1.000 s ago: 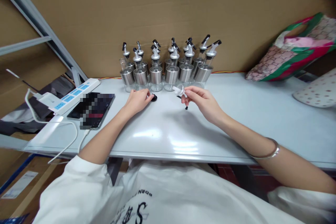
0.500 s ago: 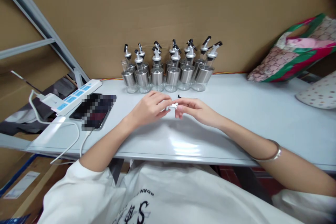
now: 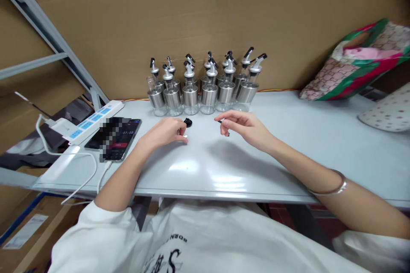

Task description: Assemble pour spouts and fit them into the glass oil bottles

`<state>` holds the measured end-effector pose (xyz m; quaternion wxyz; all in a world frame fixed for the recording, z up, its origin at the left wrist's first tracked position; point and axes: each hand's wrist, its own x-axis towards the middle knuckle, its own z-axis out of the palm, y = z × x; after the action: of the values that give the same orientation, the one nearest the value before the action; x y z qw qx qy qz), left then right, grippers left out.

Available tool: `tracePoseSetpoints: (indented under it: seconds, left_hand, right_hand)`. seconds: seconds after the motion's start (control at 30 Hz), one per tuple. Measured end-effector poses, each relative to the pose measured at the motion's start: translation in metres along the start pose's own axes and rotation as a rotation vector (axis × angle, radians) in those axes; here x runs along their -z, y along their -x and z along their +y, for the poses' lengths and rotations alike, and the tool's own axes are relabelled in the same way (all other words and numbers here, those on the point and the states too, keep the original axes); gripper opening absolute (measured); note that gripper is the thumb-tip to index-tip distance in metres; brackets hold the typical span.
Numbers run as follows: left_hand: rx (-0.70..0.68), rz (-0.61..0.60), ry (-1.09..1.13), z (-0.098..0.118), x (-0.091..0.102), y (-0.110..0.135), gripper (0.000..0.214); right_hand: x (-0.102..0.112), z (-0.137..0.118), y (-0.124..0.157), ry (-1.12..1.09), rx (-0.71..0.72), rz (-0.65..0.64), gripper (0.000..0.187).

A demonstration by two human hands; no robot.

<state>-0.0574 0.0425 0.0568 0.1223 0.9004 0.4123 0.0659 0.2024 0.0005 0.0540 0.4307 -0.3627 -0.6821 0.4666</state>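
My left hand [image 3: 164, 132] is low over the table on the left, its thumb and fingers curled round a small white spout piece [image 3: 185, 136], mostly hidden by the fingers. Just beyond those fingertips a round black stopper [image 3: 188, 123] lies on the table. My right hand [image 3: 245, 126] hovers to the right, thumb and fingers pinching a thin black lever [image 3: 219, 121]; another dark bit shows below the fingers. Behind both hands stand two rows of glass bottles with steel sleeves [image 3: 209, 94]. Most carry silver pourers with black levers; the front-left bottle [image 3: 156, 97] has a bare neck.
To the left are two phones [image 3: 130, 136], a white power strip [image 3: 96, 121] and a white cable [image 3: 96, 162]. A patterned bag [image 3: 339, 72] and a dotted white object [image 3: 387, 113] occupy the right. Brown cardboard [image 3: 275, 21] rises behind the bottles.
My hands have moved apart, the left one leftward and down with the white spout piece. The right hand has shifted slightly right with the black lever. The black stopper is now visible.
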Motion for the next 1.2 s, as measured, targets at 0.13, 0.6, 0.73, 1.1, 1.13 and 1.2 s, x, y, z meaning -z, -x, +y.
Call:
tracePoseSetpoints:
  seconds: [0.13, 0.6, 0.73, 1.1, 1.13, 1.2]
  left_hand:
    - [0.014, -0.006, 0.064, 0.004, -0.004, -0.002, 0.032]
    - [0.053, 0.047, -0.090, -0.006, -0.016, -0.005, 0.040]
    - [0.020, 0.055, -0.109, -0.008, -0.021, -0.006, 0.041]
    - [0.131, 0.051, -0.096, 0.002, -0.011, 0.001, 0.042]
    - [0.166, 0.025, -0.060, 0.004, -0.007, 0.003, 0.042]
    - [0.212, -0.089, 0.049, 0.005, 0.001, 0.007, 0.047]
  right_hand:
    - [0.005, 0.001, -0.003, 0.068, 0.033, 0.111, 0.022]
    - [0.051, 0.064, -0.025, 0.989, 0.246, -0.140, 0.032]
    - [0.050, 0.064, -0.023, 1.031, 0.269, -0.208, 0.035]
    - [0.050, 0.063, -0.023, 1.007, 0.275, -0.242, 0.039]
    - [0.049, 0.057, -0.022, 0.995, 0.262, -0.243, 0.038]
    - [0.047, 0.045, -0.019, 0.959, 0.210, -0.270, 0.036]
